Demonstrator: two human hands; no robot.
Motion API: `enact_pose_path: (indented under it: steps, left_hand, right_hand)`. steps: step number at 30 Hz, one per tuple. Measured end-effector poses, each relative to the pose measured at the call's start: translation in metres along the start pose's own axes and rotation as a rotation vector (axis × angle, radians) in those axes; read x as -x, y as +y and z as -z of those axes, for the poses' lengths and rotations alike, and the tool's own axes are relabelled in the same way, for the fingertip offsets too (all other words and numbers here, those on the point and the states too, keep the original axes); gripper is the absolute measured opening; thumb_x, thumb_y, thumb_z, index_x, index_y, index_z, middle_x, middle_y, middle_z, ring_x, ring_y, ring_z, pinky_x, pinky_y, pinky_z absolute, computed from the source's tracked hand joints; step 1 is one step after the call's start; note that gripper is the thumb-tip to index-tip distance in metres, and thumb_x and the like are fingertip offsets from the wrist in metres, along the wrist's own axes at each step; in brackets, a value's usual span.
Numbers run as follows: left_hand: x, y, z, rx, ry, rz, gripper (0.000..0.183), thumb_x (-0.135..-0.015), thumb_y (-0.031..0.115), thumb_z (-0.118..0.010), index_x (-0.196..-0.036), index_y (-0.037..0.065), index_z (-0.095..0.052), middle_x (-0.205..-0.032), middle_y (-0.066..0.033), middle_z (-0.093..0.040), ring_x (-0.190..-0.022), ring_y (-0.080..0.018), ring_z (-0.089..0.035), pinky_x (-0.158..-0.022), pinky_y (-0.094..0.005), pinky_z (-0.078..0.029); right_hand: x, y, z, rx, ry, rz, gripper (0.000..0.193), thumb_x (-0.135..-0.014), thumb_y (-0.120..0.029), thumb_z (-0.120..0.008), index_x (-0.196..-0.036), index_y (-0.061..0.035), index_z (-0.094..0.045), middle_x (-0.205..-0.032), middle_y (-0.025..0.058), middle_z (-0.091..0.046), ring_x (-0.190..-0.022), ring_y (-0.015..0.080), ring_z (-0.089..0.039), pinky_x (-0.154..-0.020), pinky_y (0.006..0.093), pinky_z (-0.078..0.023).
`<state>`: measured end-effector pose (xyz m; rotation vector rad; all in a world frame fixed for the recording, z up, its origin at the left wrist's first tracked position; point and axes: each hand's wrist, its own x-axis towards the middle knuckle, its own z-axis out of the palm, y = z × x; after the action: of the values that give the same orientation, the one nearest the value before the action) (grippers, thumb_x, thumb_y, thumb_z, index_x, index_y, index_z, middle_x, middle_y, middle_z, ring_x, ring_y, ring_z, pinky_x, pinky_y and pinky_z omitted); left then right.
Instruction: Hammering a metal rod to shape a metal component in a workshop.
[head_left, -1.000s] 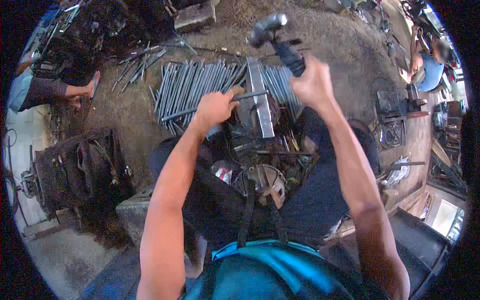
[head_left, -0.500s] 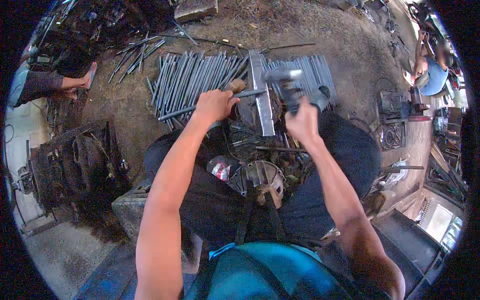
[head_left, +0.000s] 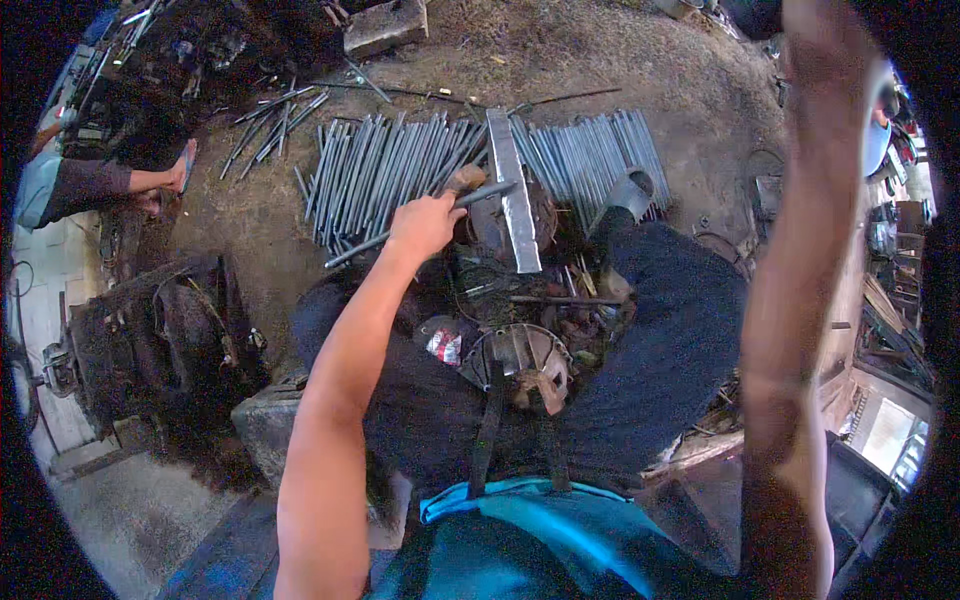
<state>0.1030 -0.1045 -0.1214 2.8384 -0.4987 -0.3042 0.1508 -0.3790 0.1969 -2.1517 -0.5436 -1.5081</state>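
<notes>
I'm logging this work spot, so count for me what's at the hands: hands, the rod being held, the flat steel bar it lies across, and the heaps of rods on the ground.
Hands: 2, left hand and raised right hand
Held rod: 1
Flat steel bar: 1
Heaps of rods: 2, left heap and right heap
Total: 6

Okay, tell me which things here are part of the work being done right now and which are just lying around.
In use:
left hand gripping a metal rod
flat steel bar the rod lies across
right hand raised high; whatever it holds is out of view

Lying about:
rows of grey rods on the dirt
stone block
round metal part by the knees
dark machine at left
</notes>
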Motion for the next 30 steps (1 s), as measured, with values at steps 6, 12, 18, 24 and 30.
enact_pose_path:
  steps: [6,12,18,24,30]
  left_hand:
    - [-0.003,-0.001,0.0,-0.054,-0.097,-0.03,0.036,-0.092,0.042,-0.052,-0.096,0.007,-0.06,-0.076,-0.021,-0.065,-0.073,-0.0412,-0.065,-0.066,-0.0522,-0.051]
    - [0.002,-0.02,0.012,-0.097,-0.015,-0.038,0.035,-0.092,0.041,-0.052,-0.091,0.007,-0.06,-0.074,-0.0211,-0.065,-0.072,-0.0413,-0.064,-0.065,-0.0509,-0.05]
    - [-0.002,0.004,0.01,-0.12,-0.014,-0.075,0.036,-0.088,0.044,-0.058,-0.092,0.008,-0.062,-0.073,-0.0205,-0.065,-0.07,-0.0411,-0.064,-0.064,-0.0518,-0.05]
    - [-0.014,0.0,-0.003,-0.078,0.014,-0.092,0.034,-0.088,0.043,-0.058,-0.094,0.01,-0.066,-0.073,-0.0204,-0.065,-0.07,-0.041,-0.064,-0.065,-0.0519,-0.051]
    - [-0.021,0.003,0.011,-0.116,-0.109,-0.109,0.033,-0.088,0.039,-0.059,-0.102,0.009,-0.066,-0.077,-0.02,-0.066,-0.074,-0.0403,-0.065,-0.066,-0.0513,-0.051]
  right_hand:
    - [0.288,-0.029,-0.009,0.15,-1.142,-0.934,0.037,-0.071,-0.014,-0.066,-0.1,0.0063,-0.054,-0.086,0.0281,-0.065,-0.086,0.0427,-0.064,-0.079,0.0465,-0.05]
    - [0.205,0.004,0.007,0.007,-0.743,-0.955,0.029,-0.067,-0.009,-0.062,-0.089,0.0084,-0.057,-0.079,0.0305,-0.063,-0.08,0.0455,-0.064,-0.074,0.0475,-0.05]
    - [0.011,-0.025,0.025,-0.02,0.026,-0.615,0.013,-0.075,-0.008,-0.064,-0.082,-0.0008,-0.055,-0.061,0.0038,-0.053,-0.045,0.0108,-0.05,-0.043,0.0255,-0.048]
    - [0.138,-0.007,-0.006,-0.063,-0.089,-0.648,0.038,-0.07,-0.019,-0.075,-0.098,0.0022,-0.059,-0.078,0.0134,-0.067,-0.07,0.0324,-0.067,-0.068,0.04,-0.052]
    - [0.294,-0.023,0.0,0.178,-1.024,-1.101,0.04,-0.071,-0.014,-0.067,-0.101,0.0071,-0.049,-0.085,0.0325,-0.062,-0.086,0.0476,-0.062,-0.078,0.0526,-0.05]
